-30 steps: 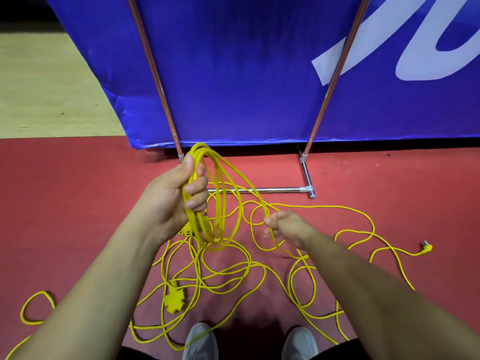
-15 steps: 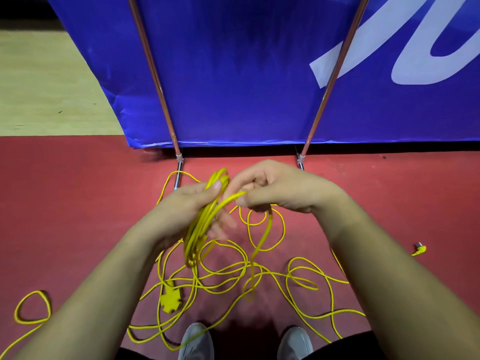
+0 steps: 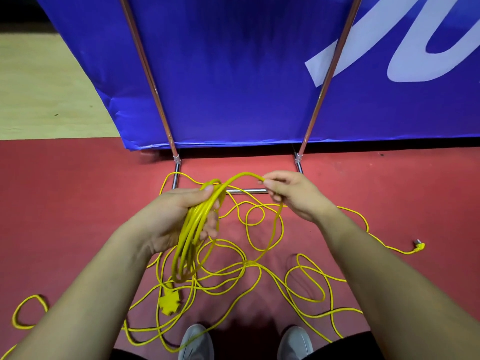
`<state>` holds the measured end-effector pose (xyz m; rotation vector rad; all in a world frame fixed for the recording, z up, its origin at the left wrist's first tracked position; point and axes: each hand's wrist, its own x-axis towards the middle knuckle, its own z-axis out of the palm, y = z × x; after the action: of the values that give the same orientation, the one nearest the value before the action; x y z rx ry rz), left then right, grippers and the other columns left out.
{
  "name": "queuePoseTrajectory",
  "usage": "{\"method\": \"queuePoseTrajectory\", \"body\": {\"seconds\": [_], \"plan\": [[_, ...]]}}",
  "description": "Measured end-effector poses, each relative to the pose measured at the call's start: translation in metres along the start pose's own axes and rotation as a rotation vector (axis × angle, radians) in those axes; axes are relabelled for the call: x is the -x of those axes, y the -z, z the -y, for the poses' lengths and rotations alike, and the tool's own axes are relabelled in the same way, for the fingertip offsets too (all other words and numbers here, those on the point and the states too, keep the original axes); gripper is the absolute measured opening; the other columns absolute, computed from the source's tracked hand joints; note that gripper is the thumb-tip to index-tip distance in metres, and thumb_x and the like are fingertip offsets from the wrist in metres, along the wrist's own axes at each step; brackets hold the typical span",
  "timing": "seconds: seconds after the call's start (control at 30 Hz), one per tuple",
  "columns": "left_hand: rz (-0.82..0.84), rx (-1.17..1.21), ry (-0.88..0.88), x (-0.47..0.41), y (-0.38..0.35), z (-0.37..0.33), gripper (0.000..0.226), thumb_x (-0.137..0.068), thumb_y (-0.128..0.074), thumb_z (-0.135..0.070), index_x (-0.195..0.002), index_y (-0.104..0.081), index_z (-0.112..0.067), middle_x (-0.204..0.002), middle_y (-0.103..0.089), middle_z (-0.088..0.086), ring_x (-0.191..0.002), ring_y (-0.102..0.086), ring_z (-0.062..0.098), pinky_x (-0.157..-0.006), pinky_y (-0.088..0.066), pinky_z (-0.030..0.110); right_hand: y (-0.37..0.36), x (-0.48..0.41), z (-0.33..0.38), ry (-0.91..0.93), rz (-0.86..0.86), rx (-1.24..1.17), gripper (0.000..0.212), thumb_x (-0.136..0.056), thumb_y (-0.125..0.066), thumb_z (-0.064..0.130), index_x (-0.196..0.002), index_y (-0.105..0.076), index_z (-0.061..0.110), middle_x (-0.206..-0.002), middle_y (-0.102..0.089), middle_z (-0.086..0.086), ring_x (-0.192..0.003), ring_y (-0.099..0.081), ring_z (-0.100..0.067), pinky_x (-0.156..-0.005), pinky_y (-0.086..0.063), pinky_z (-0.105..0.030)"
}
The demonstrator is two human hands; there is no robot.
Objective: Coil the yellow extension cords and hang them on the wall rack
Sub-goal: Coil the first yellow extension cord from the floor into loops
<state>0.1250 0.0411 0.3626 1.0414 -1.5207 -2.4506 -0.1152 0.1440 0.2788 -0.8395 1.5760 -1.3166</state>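
Left hand [image 3: 181, 216] has a full grip on the coil [image 3: 192, 237], fingers curled round many loops. Right of the coil, the right hand [image 3: 293, 196] pinches the cord [image 3: 241, 175], its grip small and tight. Below the coil, more cord lies in a messy pile on the floor [image 3: 78, 190]. I think a pull could make a knot there, or loops could slip out of the left grip.

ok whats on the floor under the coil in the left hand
Beneath the coil in the left hand lie loose cord loops and a yellow socket block on the red floor. The left forearm covers the floor beside them.
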Motion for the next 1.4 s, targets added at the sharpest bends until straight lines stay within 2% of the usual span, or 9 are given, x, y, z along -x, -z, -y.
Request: {"method": "queuePoseTrajectory", "body": {"seconds": [0.2, 0.4, 0.5, 0.73, 0.8, 0.9, 1.03, 1.2, 1.4], "plan": [[0.011, 0.023, 0.010, -0.002, -0.002, 0.003, 0.032, -0.082, -0.055, -0.033, -0.085, -0.063, -0.002, -0.071, -0.070, 0.021, -0.050, -0.066, 0.026, -0.044, -0.052, 0.024, -0.029, 0.011, 0.049, 0.240, 0.070, 0.384, 0.010, -0.087, -0.069, 0.007, -0.094, -0.075, 0.010, -0.077, -0.068, 0.015, -0.071, -0.059, 0.009, -0.074, -0.042, -0.014], [0.024, 0.005, -0.023, -0.007, -0.003, 0.009, 0.030, -0.090, -0.051, -0.031, -0.078, -0.059, -0.006, -0.053, -0.051, 0.008, -0.033, -0.043, 0.017, -0.039, -0.034, 0.022, -0.065, 0.031, 0.080, 0.363, 0.285, 0.553, 0.004, -0.084, -0.072, 0.011, -0.083, -0.069, 0.014, -0.076, -0.068, -0.007, -0.072, -0.061, -0.022, -0.068, -0.047, -0.033], [0.058, 0.077, -0.019, -0.005, 0.000, 0.005, 0.026, -0.092, -0.049, -0.032, -0.079, -0.052, -0.009, -0.047, -0.034, -0.002, -0.030, -0.027, 0.008, -0.040, -0.021, 0.019, -0.063, 0.030, 0.076, 0.293, 0.284, 0.430, 0.015, -0.084, -0.073, 0.013, -0.089, -0.060, 0.009, -0.071, -0.061, -0.005, -0.065, -0.053, -0.013, -0.062, -0.044, -0.034], [0.094, 0.321, -0.043, 0.002, 0.014, -0.007, 0.031, -0.093, -0.042, -0.034, -0.072, -0.049, -0.011, -0.044, -0.030, -0.008, -0.028, -0.026, 0.003, -0.036, -0.022, 0.017, -0.012, 0.011, 0.011, -0.030, 0.378, 0.630, 0.025, -0.091, -0.067, 0.019, -0.077, -0.055, 0.002, -0.058, -0.046, 0.013, -0.055, -0.038, -0.003, -0.057, -0.032, -0.018], [0.081, 0.313, -0.030, 0.004, 0.017, -0.008, 0.032, -0.094, -0.041, -0.034, -0.073, -0.049, -0.011, -0.044, -0.032, -0.007, -0.028, -0.029, 0.005, -0.035, -0.026, 0.017, -0.003, 0.011, -0.010, -0.082, 0.318, 0.494, 0.014, -0.092, -0.065, 0.014, -0.083, -0.061, 0.005, -0.064, -0.057, 0.009, -0.062, -0.050, -0.003, -0.065, -0.041, -0.016], [0.010, 0.156, 0.007, 0.005, 0.014, -0.006, 0.029, -0.088, -0.047, -0.035, -0.078, -0.052, -0.009, -0.049, -0.046, 0.001, -0.034, -0.045, 0.014, -0.038, -0.040, 0.020, -0.003, 0.006, -0.017, -0.111, 0.118, 0.145, 0.007, -0.091, -0.064, 0.006, -0.090, -0.061, 0.012, -0.069, -0.064, -0.005, -0.065, -0.062, -0.018, -0.072, -0.049, -0.031], [-0.026, 0.061, 0.014, 0.002, 0.011, -0.005, 0.032, -0.080, -0.052, -0.036, -0.084, -0.060, -0.005, -0.065, -0.069, 0.012, -0.043, -0.062, 0.017, -0.040, -0.048, 0.021, -0.013, 0.001, 0.006, 0.000, 0.005, 0.137, 0.005, -0.088, -0.067, 0.006, -0.090, -0.069, 0.011, -0.060, -0.058, 0.004, -0.053, -0.050, -0.004, -0.055, -0.040, -0.017], [-0.004, 0.010, 0.004, 0.000, 0.010, -0.002, 0.027, -0.082, -0.054, -0.033, -0.078, -0.064, -0.008, -0.059, -0.064, 0.013, -0.034, -0.051, 0.019, -0.036, -0.042, 0.021, -0.034, 0.010, 0.047, 0.167, 0.100, 0.402, 0.007, -0.080, -0.076, 0.012, -0.084, -0.076, 0.017, -0.064, -0.066, 0.013, -0.061, -0.054, 0.003, -0.061, -0.041, -0.012], [0.061, -0.087, 0.005, 0.001, -0.001, 0.008, 0.032, -0.087, -0.050, -0.031, -0.081, -0.064, -0.003, -0.058, -0.063, 0.014, -0.035, -0.052, 0.020, -0.037, -0.041, 0.024, -0.054, 0.022, 0.082, 0.464, 0.170, 0.695, 0.010, -0.081, -0.075, 0.018, -0.090, -0.078, 0.017, -0.077, -0.064, 0.009, -0.079, -0.058, -0.007, -0.072, -0.044, -0.022]]}}
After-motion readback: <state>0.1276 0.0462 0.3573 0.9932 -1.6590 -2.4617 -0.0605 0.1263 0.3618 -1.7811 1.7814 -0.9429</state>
